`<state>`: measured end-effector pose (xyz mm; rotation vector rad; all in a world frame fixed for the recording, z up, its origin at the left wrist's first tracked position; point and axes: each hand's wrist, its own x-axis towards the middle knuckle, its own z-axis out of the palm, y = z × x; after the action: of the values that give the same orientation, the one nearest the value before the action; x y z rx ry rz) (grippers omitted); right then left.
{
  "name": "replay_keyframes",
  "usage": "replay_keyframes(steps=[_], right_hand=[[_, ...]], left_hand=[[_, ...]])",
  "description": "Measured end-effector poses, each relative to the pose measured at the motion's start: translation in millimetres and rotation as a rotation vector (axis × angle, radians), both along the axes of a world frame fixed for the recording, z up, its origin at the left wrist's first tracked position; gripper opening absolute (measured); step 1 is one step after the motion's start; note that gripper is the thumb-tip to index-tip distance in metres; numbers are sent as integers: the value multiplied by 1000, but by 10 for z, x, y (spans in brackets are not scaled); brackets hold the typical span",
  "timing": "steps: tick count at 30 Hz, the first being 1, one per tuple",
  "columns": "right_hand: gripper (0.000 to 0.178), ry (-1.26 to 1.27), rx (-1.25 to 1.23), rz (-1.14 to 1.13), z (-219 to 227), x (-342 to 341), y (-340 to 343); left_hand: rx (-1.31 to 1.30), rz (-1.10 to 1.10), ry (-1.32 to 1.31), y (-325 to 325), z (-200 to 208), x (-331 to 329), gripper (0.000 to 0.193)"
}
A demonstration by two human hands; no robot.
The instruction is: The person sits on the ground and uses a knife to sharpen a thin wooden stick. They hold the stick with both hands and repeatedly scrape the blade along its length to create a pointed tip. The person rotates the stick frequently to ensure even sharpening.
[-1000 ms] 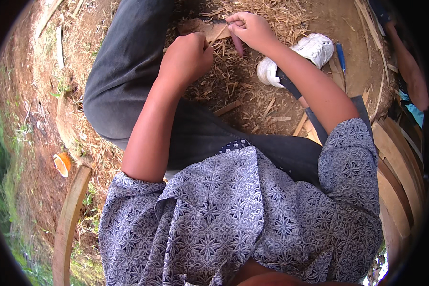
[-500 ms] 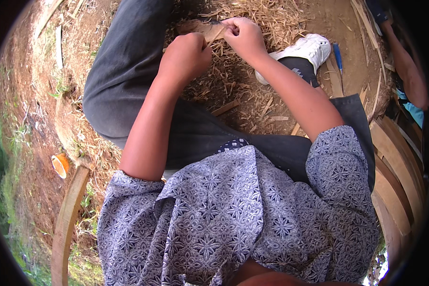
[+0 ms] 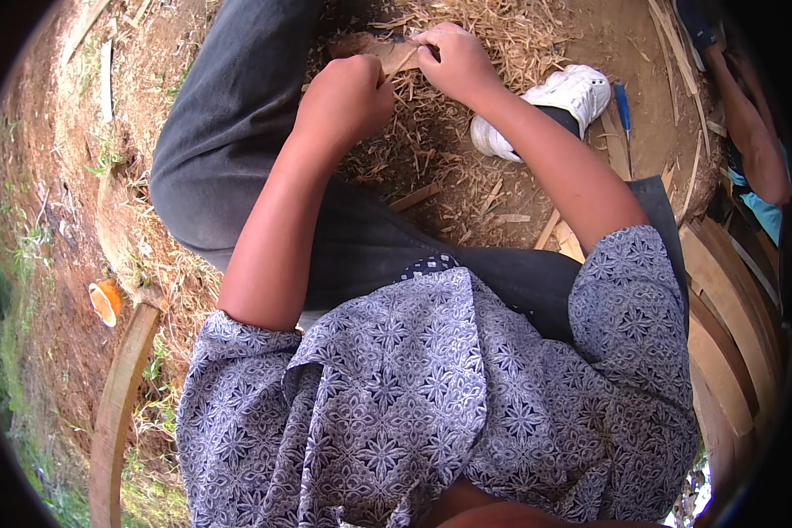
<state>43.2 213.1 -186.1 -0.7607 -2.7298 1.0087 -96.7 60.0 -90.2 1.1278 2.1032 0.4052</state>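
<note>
My left hand (image 3: 343, 99) is closed in a fist near the top middle, its back towards me, around the near end of a thin pale wooden strip (image 3: 404, 62). Thumb and fingers of my right hand (image 3: 459, 63) pinch together at the strip's far end. Just beyond both hands lies a flat brown piece of wood (image 3: 361, 44), with a dark patch near my right fingertips that I cannot make out. My fingers hide part of the strip.
Wood shavings (image 3: 519, 40) cover the ground around my hands. My white shoe (image 3: 572, 92) is right of them, beside a blue-handled pointed tool (image 3: 623, 107). Curved planks (image 3: 730, 299) are stacked at right, near another person's arm (image 3: 757, 141). An orange cup-like object (image 3: 106, 303) lies left.
Both hands have shifted slightly away from me, still holding the strip between them. The right forearm has moved a little, uncovering more of the white shoe.
</note>
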Motion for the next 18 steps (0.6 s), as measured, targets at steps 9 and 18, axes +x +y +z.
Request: replay_keyframes(steps=[9, 18], right_hand=[[23, -39, -46, 92, 200, -28, -136], [25, -104, -39, 148, 36, 42, 118]], left_hand=[[-6, 12, -5, 0, 6, -10, 24], [4, 22, -14, 9, 24, -3, 23]])
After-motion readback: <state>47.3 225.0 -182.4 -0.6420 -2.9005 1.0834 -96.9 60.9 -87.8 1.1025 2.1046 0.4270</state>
